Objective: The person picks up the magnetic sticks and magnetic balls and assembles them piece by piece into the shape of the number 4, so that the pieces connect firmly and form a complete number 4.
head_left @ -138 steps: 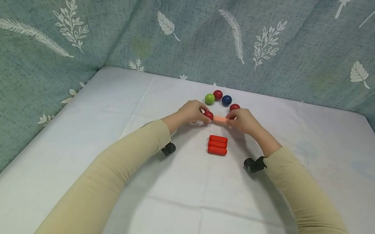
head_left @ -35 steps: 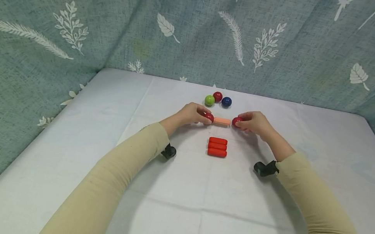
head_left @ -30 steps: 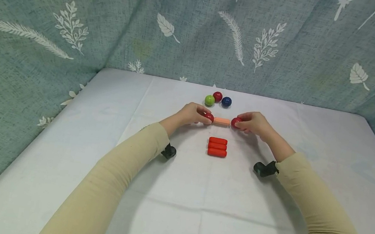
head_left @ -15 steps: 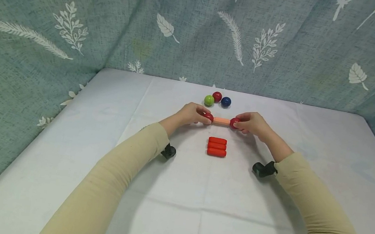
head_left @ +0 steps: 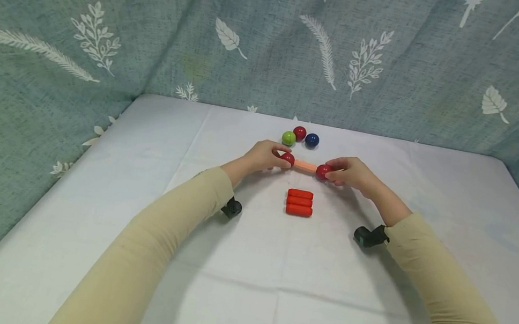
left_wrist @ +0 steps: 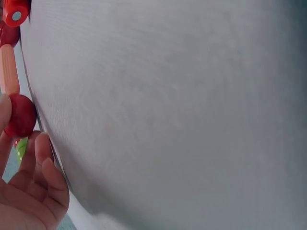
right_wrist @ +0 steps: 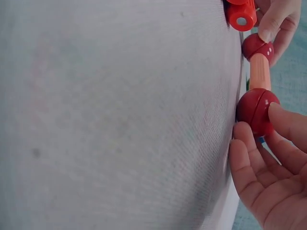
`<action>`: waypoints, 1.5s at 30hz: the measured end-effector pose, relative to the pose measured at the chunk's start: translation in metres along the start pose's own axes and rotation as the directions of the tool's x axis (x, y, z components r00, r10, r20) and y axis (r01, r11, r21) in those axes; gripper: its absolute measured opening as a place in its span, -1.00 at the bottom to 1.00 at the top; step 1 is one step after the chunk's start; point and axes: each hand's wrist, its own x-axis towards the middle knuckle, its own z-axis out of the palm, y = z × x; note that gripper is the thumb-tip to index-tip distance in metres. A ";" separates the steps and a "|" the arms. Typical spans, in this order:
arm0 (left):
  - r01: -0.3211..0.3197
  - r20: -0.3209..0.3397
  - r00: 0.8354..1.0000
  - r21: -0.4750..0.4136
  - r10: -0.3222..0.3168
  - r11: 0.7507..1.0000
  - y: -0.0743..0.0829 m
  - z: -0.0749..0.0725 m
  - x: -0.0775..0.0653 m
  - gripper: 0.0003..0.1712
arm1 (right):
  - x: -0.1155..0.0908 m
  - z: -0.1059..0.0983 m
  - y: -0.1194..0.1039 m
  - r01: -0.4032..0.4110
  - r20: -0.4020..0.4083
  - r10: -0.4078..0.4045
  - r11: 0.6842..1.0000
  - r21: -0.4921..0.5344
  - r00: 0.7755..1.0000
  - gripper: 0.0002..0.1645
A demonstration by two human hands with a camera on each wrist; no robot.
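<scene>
My left hand (head_left: 264,155) pinches a red ball (head_left: 288,158) between thumb and fingers. From that ball a light orange rod (head_left: 305,166) runs to a second red ball (head_left: 323,172), which my right hand (head_left: 351,174) pinches. In the right wrist view the rod (right_wrist: 260,72) touches both balls, one at each end. The head view has this piece sloping slightly down to the right. Nearer to me, three red rods (head_left: 300,202) lie side by side on the white cloth; a pale round disc shows in one rod's end (right_wrist: 241,21).
Behind the hands, a green ball (head_left: 289,138), another red ball (head_left: 299,133) and a dark blue ball (head_left: 312,140) sit grouped on the white tablecloth (head_left: 244,290). A green leaf-patterned curtain (head_left: 265,38) hangs along the back and left side.
My right hand released the orange rod, took a red ball from the back group and brought it leftward against the rod's right end. The joined piece has since tilted slightly.
</scene>
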 end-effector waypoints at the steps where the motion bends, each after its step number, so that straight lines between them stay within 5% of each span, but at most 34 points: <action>1: -0.009 -0.011 1.000 0.008 0.009 1.000 0.000 0.000 0.000 -0.42 | -0.001 0.000 0.000 0.000 0.001 0.000 1.000 0.002 1.000 -0.48; 10: 0.005 -0.132 0.991 0.039 0.000 0.999 0.003 0.006 0.005 -0.44 | -0.003 0.003 0.001 0.028 0.017 -0.028 1.000 0.009 0.999 -0.50; 18: 0.015 -0.156 0.988 0.015 -0.012 1.000 0.008 0.013 0.010 -0.45 | -0.003 0.008 0.000 0.040 0.029 -0.040 0.999 -0.002 0.999 -0.51; 33: -0.078 -0.080 0.994 -0.010 0.076 0.997 0.008 0.017 0.012 -0.32 | -0.007 0.014 -0.007 0.081 0.059 -0.078 0.995 -0.055 0.995 -0.51; 45: -0.237 0.078 0.969 0.012 0.236 0.971 0.010 0.019 -0.007 -0.63 | -0.005 0.016 -0.008 0.129 0.080 -0.124 0.989 -0.067 0.989 -0.54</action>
